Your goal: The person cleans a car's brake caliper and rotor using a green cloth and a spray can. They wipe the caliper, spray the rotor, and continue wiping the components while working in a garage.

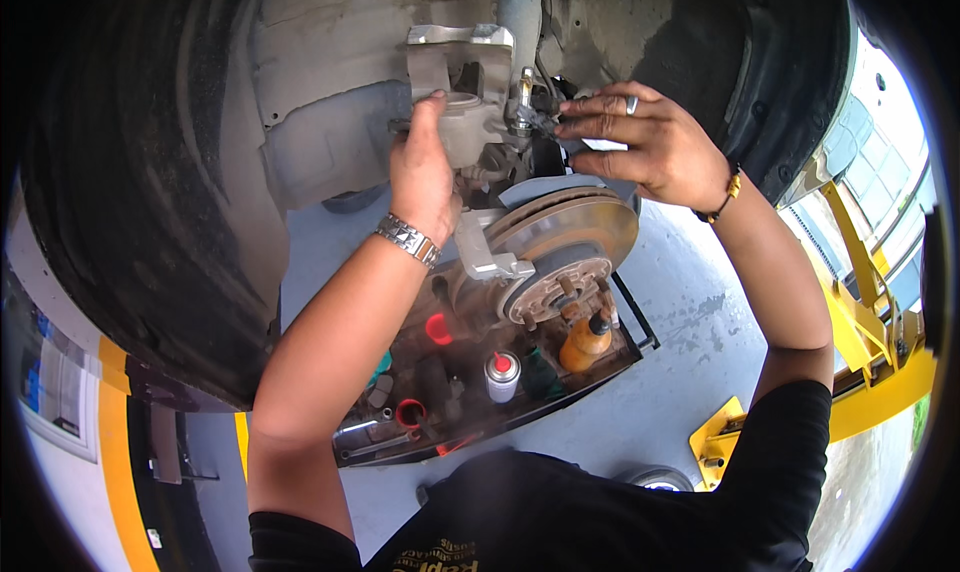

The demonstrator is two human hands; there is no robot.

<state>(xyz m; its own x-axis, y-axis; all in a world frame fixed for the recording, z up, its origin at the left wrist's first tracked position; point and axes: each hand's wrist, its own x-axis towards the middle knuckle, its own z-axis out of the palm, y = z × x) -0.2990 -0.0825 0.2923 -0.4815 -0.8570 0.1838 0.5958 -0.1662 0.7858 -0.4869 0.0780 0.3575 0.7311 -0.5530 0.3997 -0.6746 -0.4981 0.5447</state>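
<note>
My left hand [425, 167] grips a pale metal brake caliper [467, 137], its thumb lying along the caliper's side. The caliper stands tilted above and to the left of the brake disc [575, 222], its lower bracket end [488, 252] by the disc's left edge. My right hand [645, 142] is raised to the right of the strut [520, 12], its fingers stretched out and apart. Those fingertips are at a small dark grey piece [540, 120] beside a shiny upright metal fitting [525, 87]; the thumb is hidden.
Below the wheel hub [560, 290] is a dark tray [560, 400] with a spray can [502, 376], an orange bottle [586, 344] and several tools. The dark wheel-arch liner [180, 172] curves on the left. A yellow lift arm [890, 387] stands on the right.
</note>
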